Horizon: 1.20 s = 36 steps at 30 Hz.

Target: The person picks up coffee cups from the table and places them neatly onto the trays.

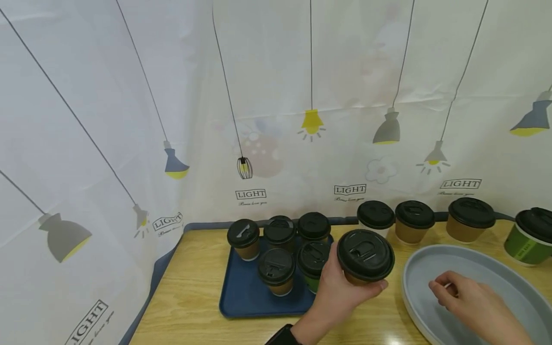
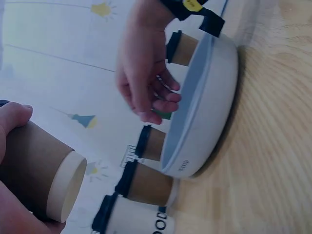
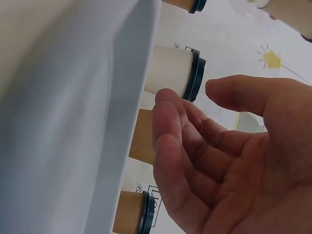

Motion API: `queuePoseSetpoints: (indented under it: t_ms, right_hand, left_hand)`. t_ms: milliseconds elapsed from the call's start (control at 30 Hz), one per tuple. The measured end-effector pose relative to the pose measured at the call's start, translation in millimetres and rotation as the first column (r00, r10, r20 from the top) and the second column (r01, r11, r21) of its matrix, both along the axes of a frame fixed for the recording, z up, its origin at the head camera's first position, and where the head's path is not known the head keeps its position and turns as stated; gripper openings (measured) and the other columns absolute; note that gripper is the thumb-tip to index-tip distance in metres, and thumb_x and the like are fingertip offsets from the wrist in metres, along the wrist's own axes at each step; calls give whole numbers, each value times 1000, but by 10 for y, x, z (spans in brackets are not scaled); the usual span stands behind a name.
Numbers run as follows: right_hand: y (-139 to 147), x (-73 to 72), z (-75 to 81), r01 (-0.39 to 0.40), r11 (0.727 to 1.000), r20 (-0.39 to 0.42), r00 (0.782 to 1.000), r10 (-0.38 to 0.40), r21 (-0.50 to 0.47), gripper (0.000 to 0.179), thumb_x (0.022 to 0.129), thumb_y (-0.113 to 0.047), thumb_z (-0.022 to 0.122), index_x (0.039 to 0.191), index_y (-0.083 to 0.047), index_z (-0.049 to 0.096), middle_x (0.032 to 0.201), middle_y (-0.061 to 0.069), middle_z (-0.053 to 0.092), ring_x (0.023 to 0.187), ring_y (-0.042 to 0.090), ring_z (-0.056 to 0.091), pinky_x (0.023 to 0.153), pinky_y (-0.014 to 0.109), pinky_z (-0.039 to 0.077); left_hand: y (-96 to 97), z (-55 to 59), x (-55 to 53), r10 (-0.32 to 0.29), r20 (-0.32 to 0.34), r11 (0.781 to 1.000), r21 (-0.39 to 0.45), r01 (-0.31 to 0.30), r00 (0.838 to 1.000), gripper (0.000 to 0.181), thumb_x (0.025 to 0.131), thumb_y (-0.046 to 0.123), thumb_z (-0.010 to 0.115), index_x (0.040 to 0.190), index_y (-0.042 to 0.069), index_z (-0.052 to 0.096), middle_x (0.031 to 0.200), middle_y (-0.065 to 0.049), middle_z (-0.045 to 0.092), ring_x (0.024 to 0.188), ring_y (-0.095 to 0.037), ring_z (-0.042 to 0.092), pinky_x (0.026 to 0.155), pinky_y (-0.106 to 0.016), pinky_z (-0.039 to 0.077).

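My left hand grips a brown paper coffee cup with a black lid, held up between the blue tray and the round grey tray. In the left wrist view the cup is tilted, its pale base showing. My right hand hovers over the round grey tray with loosely bent fingers, holding nothing. The right wrist view shows the thumb of this hand apart from the fingers. Several lidded cups, among them a brown-sleeved cup and a green cup, stand on the blue tray.
Behind the grey tray, along the wall, stand a white cup, two brown cups, one of them a wider cup, and a green cup at the right. A lamp-patterned cloth hangs behind the wooden table.
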State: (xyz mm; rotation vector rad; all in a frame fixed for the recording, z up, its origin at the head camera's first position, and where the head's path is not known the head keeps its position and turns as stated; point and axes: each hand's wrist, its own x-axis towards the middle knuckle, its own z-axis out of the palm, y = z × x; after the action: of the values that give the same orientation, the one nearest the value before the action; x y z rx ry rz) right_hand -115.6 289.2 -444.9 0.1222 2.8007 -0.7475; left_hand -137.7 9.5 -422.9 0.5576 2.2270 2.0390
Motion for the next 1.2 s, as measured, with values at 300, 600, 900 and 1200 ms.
queuePoseSetpoints:
  t_ms: [300,600,900,1200]
  right_hand:
    - [-37,-9,-14,-11,1000,-9,1000,11,21,38,106,-34,58,106,2,69,86,-3,70,76,18,66,65,44,53]
    - [-38,-17,-47,-7,1000,-6,1000,7,25,39,105,-35,59,106,2,69,88,0,71,77,20,66,65,45,54]
    - [-61,-27,-38,-9,999,5,1000,9,32,40,105,-35,59,107,3,69,89,1,71,78,21,67,65,45,54]
    - [-75,-37,-52,-8,999,42,999,7,31,41,106,-36,58,107,4,68,90,3,71,80,23,68,66,46,55]
  left_hand:
    - [-403,206,15,-24,-45,996,88,28,999,81,82,14,87,147,27,42,140,6,57,134,-16,53,114,-45,40]
    - [-890,344,-44,18,-40,992,123,-13,999,82,83,14,86,150,19,39,143,-2,56,132,-21,56,111,-49,43]
    - [-1492,294,-164,300,-100,953,68,-294,949,81,81,11,88,150,18,45,139,-4,59,127,-23,58,106,-50,46]
    - [-1971,2,-245,472,-88,881,13,-473,877,78,82,7,87,150,15,49,139,-3,59,123,-15,57,101,-34,49]
